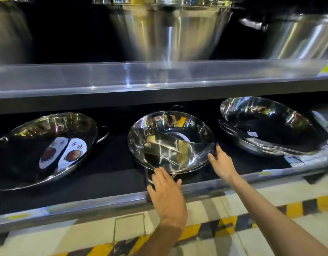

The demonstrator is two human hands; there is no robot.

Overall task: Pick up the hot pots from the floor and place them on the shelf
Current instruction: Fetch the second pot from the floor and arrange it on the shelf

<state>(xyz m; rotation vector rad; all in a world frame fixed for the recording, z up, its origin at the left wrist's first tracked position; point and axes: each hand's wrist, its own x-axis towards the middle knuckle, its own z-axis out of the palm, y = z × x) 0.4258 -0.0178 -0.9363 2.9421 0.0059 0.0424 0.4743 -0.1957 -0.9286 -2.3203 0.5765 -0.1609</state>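
The right hand (221, 160) is pinching the shiny divided steel hot pot (170, 143) at its four o'clock rim; the left hand (166, 193) is hovering open by the six o'clock handle. It is looking slick, rigid, light.

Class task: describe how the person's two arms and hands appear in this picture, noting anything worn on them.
Both forearms are bare, with no sleeves in view. The left hand and right hand carry no gloves, and no rings, watch or bracelets show on them. No markings are visible. The picture is slightly blurred, so fine detail cannot be told.
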